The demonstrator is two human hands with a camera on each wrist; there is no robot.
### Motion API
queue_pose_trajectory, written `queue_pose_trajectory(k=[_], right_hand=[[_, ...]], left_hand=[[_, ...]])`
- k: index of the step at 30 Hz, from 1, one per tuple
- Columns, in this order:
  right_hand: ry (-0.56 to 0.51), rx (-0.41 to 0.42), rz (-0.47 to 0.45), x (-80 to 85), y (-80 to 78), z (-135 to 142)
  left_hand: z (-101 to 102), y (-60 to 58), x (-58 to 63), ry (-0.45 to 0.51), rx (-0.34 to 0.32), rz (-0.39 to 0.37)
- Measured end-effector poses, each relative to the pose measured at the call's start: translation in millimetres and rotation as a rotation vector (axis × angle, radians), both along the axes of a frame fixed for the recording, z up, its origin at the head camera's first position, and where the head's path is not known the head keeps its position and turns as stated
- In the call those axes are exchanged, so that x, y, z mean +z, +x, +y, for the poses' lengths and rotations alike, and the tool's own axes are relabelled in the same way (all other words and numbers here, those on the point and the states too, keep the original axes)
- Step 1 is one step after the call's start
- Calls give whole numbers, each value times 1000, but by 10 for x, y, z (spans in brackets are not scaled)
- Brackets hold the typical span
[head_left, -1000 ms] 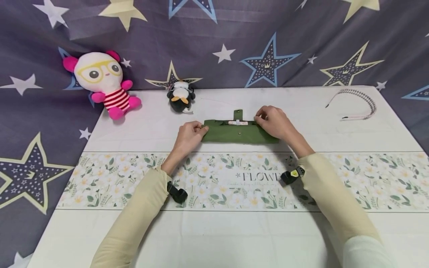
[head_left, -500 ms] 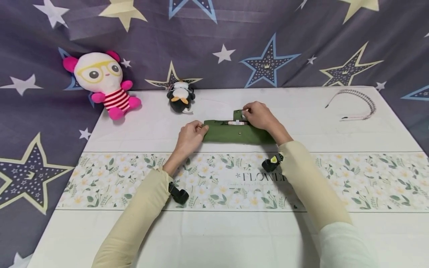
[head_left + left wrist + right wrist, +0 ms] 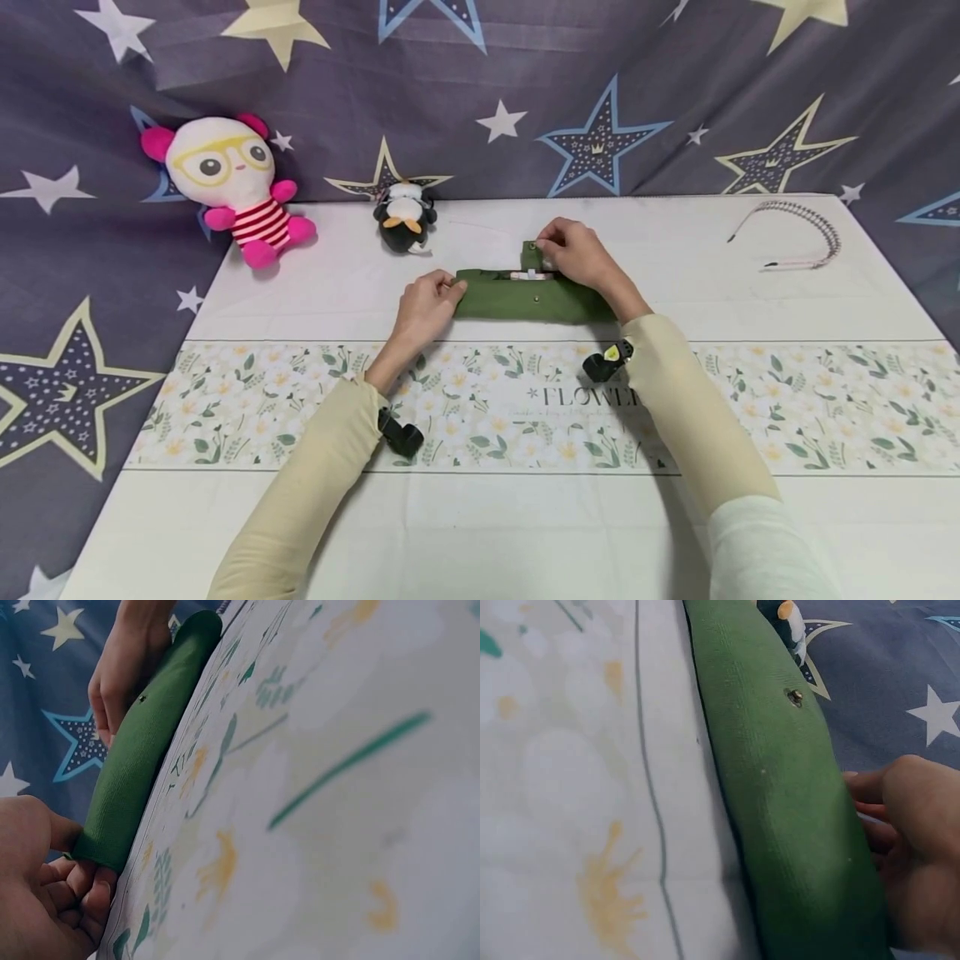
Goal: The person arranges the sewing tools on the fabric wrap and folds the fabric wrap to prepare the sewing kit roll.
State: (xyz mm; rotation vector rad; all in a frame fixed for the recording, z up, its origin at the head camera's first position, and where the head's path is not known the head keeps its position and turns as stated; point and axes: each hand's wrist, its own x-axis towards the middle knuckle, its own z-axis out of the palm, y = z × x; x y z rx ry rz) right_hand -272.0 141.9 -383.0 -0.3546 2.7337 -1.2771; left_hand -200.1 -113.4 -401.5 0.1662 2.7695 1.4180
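A long green fabric pouch [image 3: 517,308] lies across the table, its top slit showing a small whitish item [image 3: 528,275] inside. A metal snap stud [image 3: 795,697] sits on its front. My left hand [image 3: 427,308] pinches the pouch's left end, thumb above and fingers beneath, as the left wrist view shows. Behind the slit, a short green strap [image 3: 531,254] with a snap stands up from the back edge. My right hand [image 3: 581,254] pinches this strap near its tip from the right side. The right wrist view has those fingertips hidden behind the pouch.
At the back left sits a pink and white plush panda [image 3: 240,192]. A small penguin toy [image 3: 405,218] stands behind the pouch, and a headband [image 3: 817,225] lies at the far right. The tablecloth [image 3: 480,533] ends at a star-patterned curtain [image 3: 495,75].
My right hand has left the pouch's right part, moved left to the strap and taken hold of its tip. My left hand has kept its grip on the left end.
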Motion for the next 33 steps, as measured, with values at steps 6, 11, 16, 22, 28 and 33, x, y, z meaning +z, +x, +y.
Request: queue_pose_trajectory(k=[6,11,16,22,28,33], right_hand=[[-88,21,6,9,5,5],[-77,45,46,12,25,25],[-95,86,69,27,73,43],[-120,111,93,61,148,46],[-149,109,130,73,230,64],[-175,128,136,89,307,86]], left_hand=[[2,-7,-2,-4,1,-1],[0,-5,1,7,-5,-6],[3,0,6,10,-13,-6],[3,2,1,10,-18,-1],[8,-3,-1,12,-12,-6],[16,-6,0,11,-5,0]])
